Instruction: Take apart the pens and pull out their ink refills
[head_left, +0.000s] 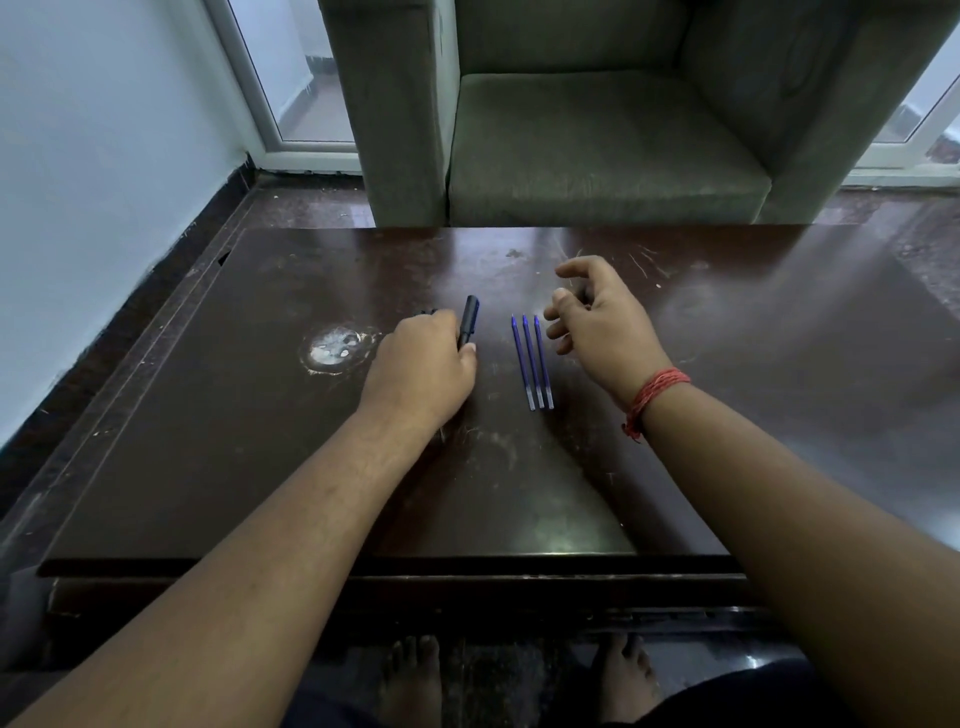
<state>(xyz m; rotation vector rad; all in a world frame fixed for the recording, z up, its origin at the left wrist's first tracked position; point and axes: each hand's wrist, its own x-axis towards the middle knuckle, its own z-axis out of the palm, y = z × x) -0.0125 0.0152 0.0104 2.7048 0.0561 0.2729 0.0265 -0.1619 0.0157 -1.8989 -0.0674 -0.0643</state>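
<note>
Three blue ink refills (532, 361) lie side by side on the dark wooden table (260, 441), tips pointing away from me. My left hand (423, 369) rests on the table left of them, fingers closed around a black pen (469, 319) whose far end sticks out past the thumb. More dark pen parts (429, 312) peek out beyond the knuckles, mostly hidden. My right hand (602, 317) hovers just right of the refills, fingers spread and curled, holding nothing. A red thread bracelet circles that wrist.
A white scuffed patch (335, 347) marks the table left of my left hand. A grey-green armchair (597, 135) stands right behind the table's far edge. A pale wall and glass door are at the left. My bare feet show below the near edge.
</note>
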